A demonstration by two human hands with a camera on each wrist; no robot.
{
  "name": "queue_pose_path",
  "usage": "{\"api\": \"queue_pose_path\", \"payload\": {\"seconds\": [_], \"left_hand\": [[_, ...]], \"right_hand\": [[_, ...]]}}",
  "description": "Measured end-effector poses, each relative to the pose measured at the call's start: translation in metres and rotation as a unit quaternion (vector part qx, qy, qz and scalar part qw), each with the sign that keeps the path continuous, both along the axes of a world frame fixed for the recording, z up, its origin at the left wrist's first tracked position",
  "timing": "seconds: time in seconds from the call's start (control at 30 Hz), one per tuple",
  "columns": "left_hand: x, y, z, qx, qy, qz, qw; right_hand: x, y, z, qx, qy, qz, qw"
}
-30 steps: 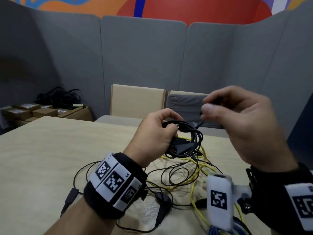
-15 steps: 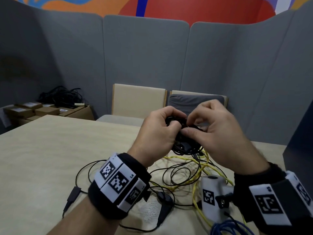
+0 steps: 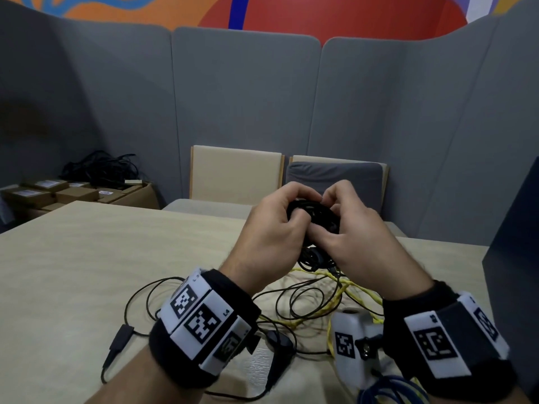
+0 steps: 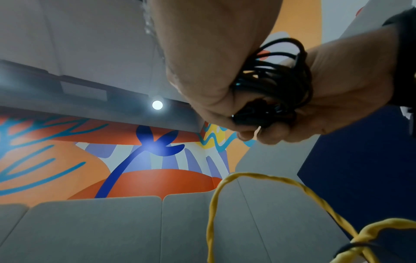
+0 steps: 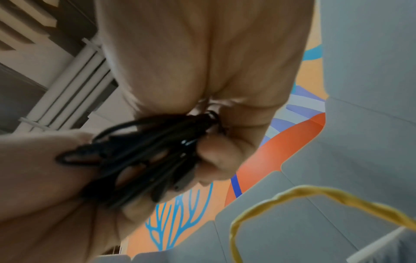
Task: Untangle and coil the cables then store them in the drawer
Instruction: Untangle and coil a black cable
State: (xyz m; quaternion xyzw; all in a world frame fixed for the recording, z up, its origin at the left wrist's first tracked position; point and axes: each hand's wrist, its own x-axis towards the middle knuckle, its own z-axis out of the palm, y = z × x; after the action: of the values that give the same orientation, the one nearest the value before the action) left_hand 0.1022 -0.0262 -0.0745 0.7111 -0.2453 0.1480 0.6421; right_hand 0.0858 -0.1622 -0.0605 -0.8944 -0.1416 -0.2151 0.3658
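Left hand [image 3: 271, 228] and right hand [image 3: 354, 237] both grip a looped, glossy-looking black cable bundle [image 3: 313, 212].

Black coil [image 3: 316, 212] mostly behind hands — blue cable [image 3: 390, 392] (edge-cropped)

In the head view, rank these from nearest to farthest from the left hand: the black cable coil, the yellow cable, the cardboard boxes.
1. Black cable coil: gripped in the left hand, with the right hand on it too.
2. Yellow cable: on the table, just below the hands.
3. Cardboard boxes: far left, beyond the table.
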Motion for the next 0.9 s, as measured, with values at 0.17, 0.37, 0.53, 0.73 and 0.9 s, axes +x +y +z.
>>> {"api": "queue_pose_path", "payload": {"seconds": [0.17,0.37,0.53,0.73,0.9], "left_hand": [[0.002,-0.003,-0.004,-0.022,0.034,-0.024,0.999],[0.003,-0.004,-0.003,-0.037,0.034,-0.040,0.998],[0.002,0.001,0.002,-0.066,0.046,-0.049,0.996],[-0.001,0.001,0.008,-0.131,0.067,-0.047,0.988],[0.000,0.002,0.006,-0.105,0.023,-0.003,0.994]], "right_hand": [[0.003,-0.004,0.003,0.064,-0.032,-0.022,0.997],[0.002,-0.014,0.004,0.212,0.097,0.112,0.966],[0.000,-0.019,0.009,0.280,0.130,0.162,0.937],[0.007,-0.029,0.004,0.408,0.192,0.192,0.872],[0.008,-0.024,-0.002,0.388,0.219,0.270,0.853]]}}
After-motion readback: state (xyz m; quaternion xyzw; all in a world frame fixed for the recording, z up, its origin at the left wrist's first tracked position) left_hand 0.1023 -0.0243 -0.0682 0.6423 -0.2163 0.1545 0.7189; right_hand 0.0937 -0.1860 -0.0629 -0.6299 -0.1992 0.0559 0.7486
